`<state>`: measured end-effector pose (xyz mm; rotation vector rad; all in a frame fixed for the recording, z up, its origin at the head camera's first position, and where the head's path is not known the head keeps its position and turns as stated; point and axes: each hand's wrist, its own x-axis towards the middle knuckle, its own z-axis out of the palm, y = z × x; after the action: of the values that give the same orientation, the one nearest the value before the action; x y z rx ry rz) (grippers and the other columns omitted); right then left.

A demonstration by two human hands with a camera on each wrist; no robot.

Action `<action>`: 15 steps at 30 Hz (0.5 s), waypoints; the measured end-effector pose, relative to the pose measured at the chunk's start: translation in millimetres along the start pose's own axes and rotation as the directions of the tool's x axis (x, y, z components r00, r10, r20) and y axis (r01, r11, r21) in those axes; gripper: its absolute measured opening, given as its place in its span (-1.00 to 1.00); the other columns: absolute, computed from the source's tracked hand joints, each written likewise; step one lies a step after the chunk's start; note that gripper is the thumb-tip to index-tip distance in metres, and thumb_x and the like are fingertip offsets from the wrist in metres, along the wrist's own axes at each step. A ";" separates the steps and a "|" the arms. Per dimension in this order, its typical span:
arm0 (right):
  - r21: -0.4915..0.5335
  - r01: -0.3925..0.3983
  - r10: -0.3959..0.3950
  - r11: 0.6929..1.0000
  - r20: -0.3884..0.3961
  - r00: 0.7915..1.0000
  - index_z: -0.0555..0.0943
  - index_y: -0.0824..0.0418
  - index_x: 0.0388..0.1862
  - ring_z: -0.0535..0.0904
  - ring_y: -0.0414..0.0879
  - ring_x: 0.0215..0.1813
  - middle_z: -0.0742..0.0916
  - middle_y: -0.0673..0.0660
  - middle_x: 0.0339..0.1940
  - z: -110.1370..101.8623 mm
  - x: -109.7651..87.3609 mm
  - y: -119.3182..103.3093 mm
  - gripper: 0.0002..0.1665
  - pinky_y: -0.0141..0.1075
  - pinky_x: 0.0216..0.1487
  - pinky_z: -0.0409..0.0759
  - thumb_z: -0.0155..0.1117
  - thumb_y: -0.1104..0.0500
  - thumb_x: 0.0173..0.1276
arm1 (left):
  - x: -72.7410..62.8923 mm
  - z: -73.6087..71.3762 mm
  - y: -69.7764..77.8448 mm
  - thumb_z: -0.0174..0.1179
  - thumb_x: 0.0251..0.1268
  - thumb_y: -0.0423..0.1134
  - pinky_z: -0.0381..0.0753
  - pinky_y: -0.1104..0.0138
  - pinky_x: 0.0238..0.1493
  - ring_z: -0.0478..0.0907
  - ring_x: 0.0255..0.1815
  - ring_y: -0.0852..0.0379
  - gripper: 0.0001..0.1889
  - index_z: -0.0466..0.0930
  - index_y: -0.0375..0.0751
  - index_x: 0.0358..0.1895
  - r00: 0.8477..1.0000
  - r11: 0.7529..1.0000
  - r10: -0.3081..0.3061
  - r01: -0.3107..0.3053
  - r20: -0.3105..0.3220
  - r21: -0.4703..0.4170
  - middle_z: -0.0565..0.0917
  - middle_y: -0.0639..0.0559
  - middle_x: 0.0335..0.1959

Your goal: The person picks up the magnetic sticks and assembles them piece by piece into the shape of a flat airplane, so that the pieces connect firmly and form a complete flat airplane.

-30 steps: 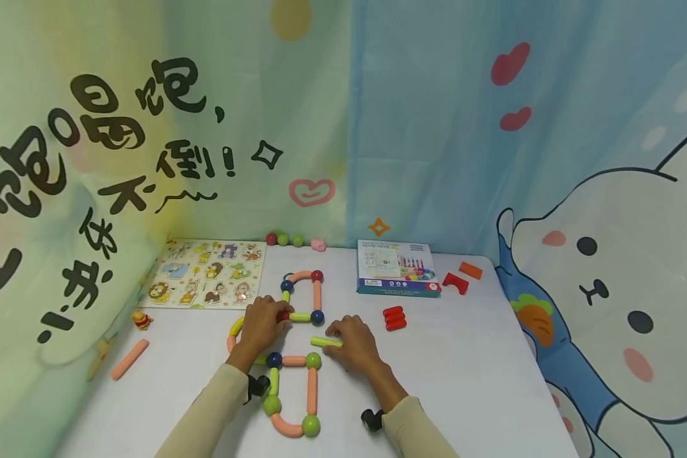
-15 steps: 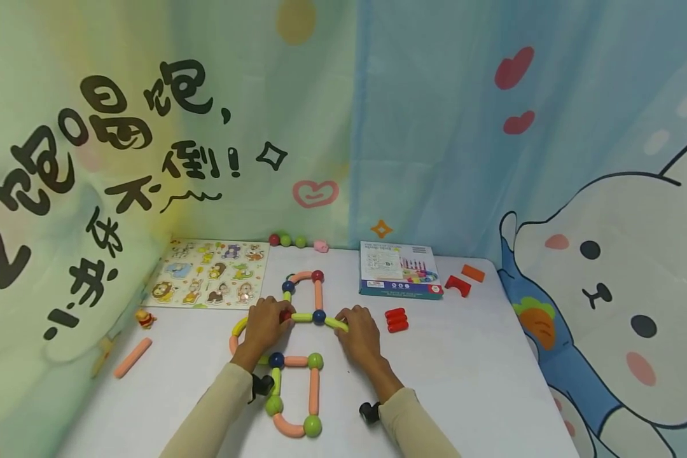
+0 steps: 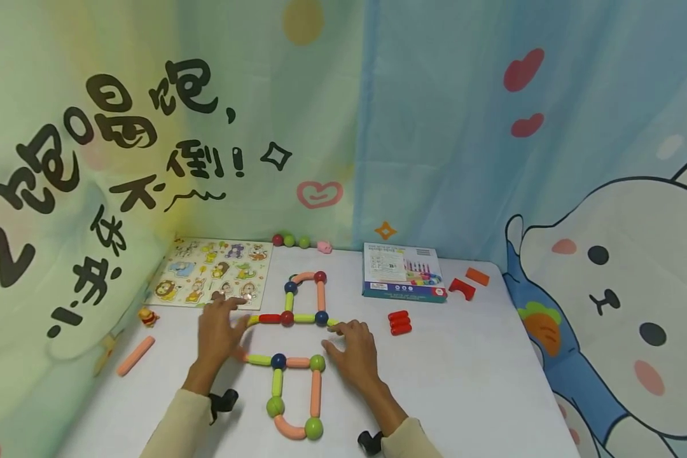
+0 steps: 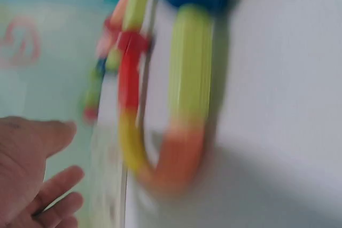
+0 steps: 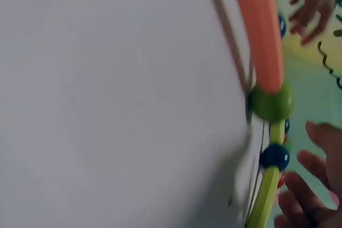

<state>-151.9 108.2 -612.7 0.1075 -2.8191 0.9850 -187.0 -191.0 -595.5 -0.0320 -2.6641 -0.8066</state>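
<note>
A flat figure of magnetic sticks and balls lies on the white table. My left hand (image 3: 217, 334) is over its curved left side, partly covering it; in the left wrist view the fingers are apart and hold nothing. A red stick (image 3: 270, 319) and a red ball (image 3: 287, 318) lie to its right. My right hand (image 3: 353, 356) is beside a yellow-green stick (image 3: 333, 322), which extends from a dark blue ball (image 3: 321, 318). Its fingers look loose, with no grip on the stick (image 5: 264, 198) in the right wrist view. Below, a green ball (image 3: 317, 363) joins two salmon sticks.
An animal picture board (image 3: 208, 272) and a toy box (image 3: 403, 272) stand at the back. Several red sticks (image 3: 400, 322) lie to the right, near a red arch block (image 3: 462, 289) and an orange block (image 3: 478, 277). A loose salmon stick (image 3: 135, 356) lies at left.
My right hand has brought the yellow-green stick up to the dark blue ball and loosened from it. My left hand has left the red ball and moved left.
</note>
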 end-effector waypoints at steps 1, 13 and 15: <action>0.035 0.010 -0.011 0.999 0.028 1.000 0.79 0.00 0.08 0.56 -0.12 -0.01 0.75 0.01 -0.10 -0.1 -5.6 -2.5 -0.64 -0.14 0.06 0.54 0.60 0.00 0.32 | -3.1 -11.8 -10.0 0.51 0.22 -0.33 0.43 -0.19 0.00 0.57 -0.01 -0.38 -0.63 0.72 -0.24 0.09 0.999 0.999 -0.034 0.034 -0.043 0.010 0.74 -0.32 -0.10; 0.146 -0.034 0.009 0.989 0.166 0.986 0.79 0.04 -0.01 0.51 -0.19 -0.14 0.69 -0.07 -0.20 9.0 -31.8 -14.0 -0.75 -0.33 -0.10 0.47 0.56 0.07 0.37 | -48.8 -103.8 -101.8 0.34 0.35 -0.31 0.38 -0.33 0.00 0.46 0.04 -0.62 -0.63 0.56 -0.41 0.13 0.886 0.850 -0.463 0.455 -0.038 0.266 0.56 -0.63 -0.04; 0.146 -0.052 0.027 0.988 0.170 0.985 0.79 0.03 0.00 0.50 -0.20 -0.15 0.68 -0.07 -0.20 10.0 -32.2 -14.8 -0.74 -0.34 -0.12 0.46 0.56 0.07 0.36 | -53.5 -106.1 -107.2 0.35 0.31 -0.35 0.39 -0.29 -0.07 0.51 -0.03 -0.60 -0.67 0.57 -0.42 0.07 0.881 0.848 -0.472 0.455 -0.003 0.271 0.58 -0.60 -0.11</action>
<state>-119.7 91.0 -616.7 0.1594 -2.9035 1.2523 -115.3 -333.8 -588.8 0.6935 -2.8561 -0.5739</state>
